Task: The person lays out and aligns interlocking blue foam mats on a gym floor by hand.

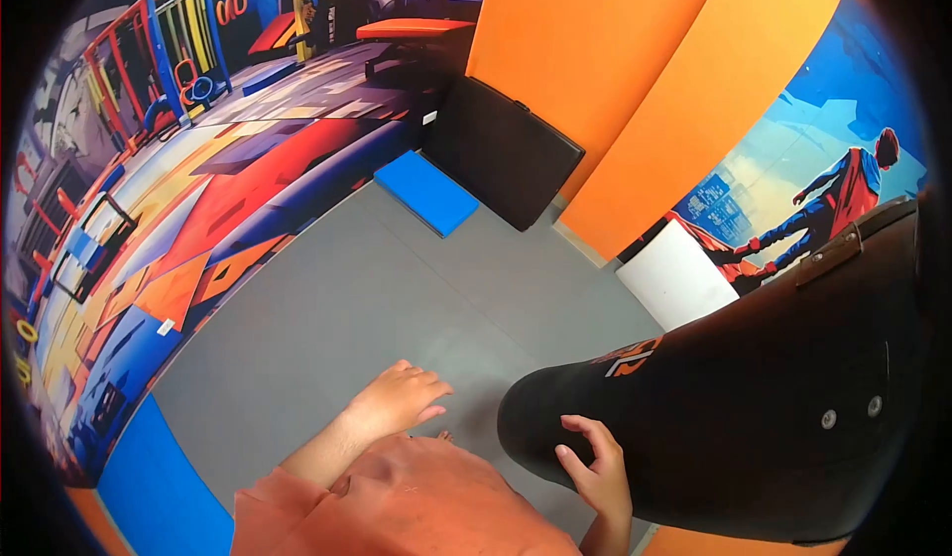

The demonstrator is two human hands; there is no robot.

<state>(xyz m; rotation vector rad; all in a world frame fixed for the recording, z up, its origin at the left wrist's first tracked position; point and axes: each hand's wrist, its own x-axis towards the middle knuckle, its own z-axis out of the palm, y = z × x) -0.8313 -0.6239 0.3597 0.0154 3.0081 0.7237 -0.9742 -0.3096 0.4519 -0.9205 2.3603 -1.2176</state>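
A large black punching bag (pixel 714 407) fills the right side, its rounded bottom end towards the middle of the view. My right hand (pixel 598 469) overlaps the bag near that end, thumb and forefinger apart in a loose curve with nothing between them. In front of my body, my left hand (pixel 402 395) hovers over the grey floor (pixel 327 308). Its fingers stretch out loosely and hold nothing. Below both hands is my orange-red shirt (pixel 426 501), with a bit of a foot showing past it.
A blue mat (pixel 426 192) lies by a folded black case-like panel (pixel 506 149) leaning on the orange wall (pixel 585 40). Another blue mat (pixel 154 477) is at lower left. A white panel (pixel 674 278) stands behind the bag. Printed murals cover the left and right walls.
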